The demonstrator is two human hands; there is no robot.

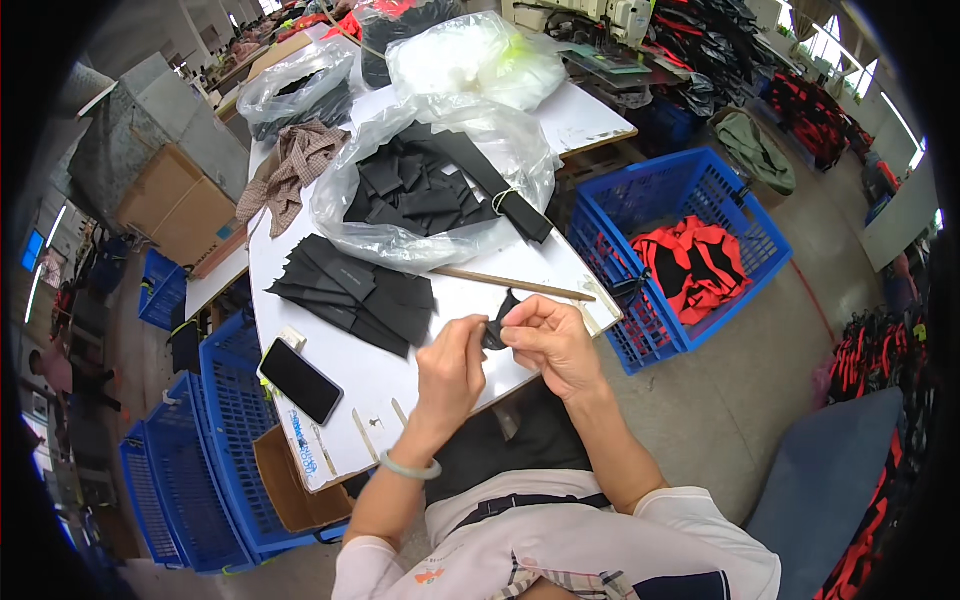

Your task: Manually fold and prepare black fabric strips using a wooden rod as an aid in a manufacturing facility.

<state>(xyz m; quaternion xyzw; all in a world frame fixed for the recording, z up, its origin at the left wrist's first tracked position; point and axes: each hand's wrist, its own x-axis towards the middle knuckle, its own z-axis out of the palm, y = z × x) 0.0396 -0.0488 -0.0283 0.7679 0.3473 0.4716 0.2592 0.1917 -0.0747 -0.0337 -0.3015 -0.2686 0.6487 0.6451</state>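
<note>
Above the table's near edge, both of my hands meet at a small black fabric piece [508, 305]. My left hand [452, 368] pinches its left side between thumb and fingers. With closed fingertips, my right hand [552, 345] grips the other side; part of the piece is hidden behind the fingers. A fanned stack of black fabric pieces [350, 290] lies on the white table [500, 278], left of my hands. Beyond them, a clear plastic bag [335, 215] holds many similar black pieces [415, 190]. A wooden stick [520, 283] lies just past my fingers.
A black phone [300, 382] rests at the table's left edge. The blue crate [690, 165] at right contains red and black garments [692, 265]. More blue crates [225, 400] and a cardboard box [290, 485] stand at lower left. A brown checked cloth [295, 170] lies beside the bag.
</note>
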